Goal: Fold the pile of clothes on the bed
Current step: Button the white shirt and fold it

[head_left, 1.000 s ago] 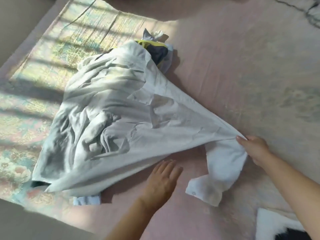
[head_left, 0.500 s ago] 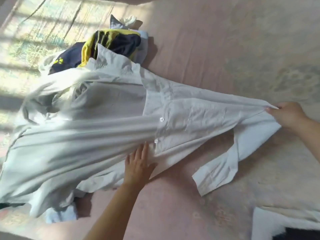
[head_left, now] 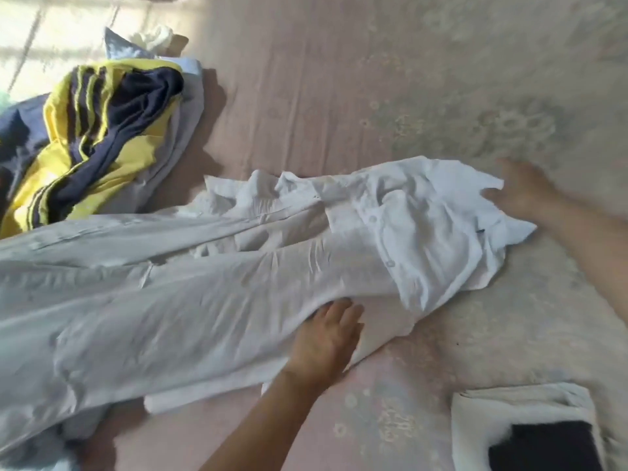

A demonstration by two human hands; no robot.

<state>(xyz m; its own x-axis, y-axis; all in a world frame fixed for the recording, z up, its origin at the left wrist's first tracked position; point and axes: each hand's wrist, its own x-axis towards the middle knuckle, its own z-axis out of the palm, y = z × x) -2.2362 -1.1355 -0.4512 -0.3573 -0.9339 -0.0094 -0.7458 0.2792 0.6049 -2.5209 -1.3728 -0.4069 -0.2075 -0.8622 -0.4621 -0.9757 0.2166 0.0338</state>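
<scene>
A bedroom in a home. Under the left hand (head_left: 324, 338) and all round it spreads a pink bed sheet (head_left: 306, 96) with a pale flower pattern. Across it, touching that hand, lies a rumpled white shirt (head_left: 238, 266) with buttons. Beyond the hand, up and to its left, sits a heap of clothes (head_left: 102, 130): a yellow and navy striped jacket on top of pale blue cloth. Near the right forearm, below it, lies a folded white and black garment (head_left: 530, 426). Sunlight falls on the sheet past the heap
</scene>
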